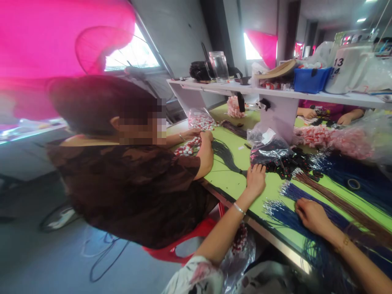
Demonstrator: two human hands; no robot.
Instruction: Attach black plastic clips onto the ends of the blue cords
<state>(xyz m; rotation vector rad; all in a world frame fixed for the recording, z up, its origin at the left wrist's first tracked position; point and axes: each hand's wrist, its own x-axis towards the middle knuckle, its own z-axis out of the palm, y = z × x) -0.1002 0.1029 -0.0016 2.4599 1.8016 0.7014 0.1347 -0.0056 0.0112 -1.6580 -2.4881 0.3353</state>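
My left hand rests palm down on the green tabletop, fingers stretched and slightly apart. Its fingertips reach the edge of a pile of small black connectors and a clear plastic bag of dark parts. Beside it lies the tied end of a dark wire bundle. My right hand is curled over blue wires with silvery tips; its fingers close on them, though the exact grip is partly hidden. A second blue bundle and a brown wire bundle lie just beyond.
At my left a co-worker sits on a red stool, hands near red-and-white connectors. A shelf carries a glass jug and blue bin. Another person's hands show beneath it. A tape ring lies right.
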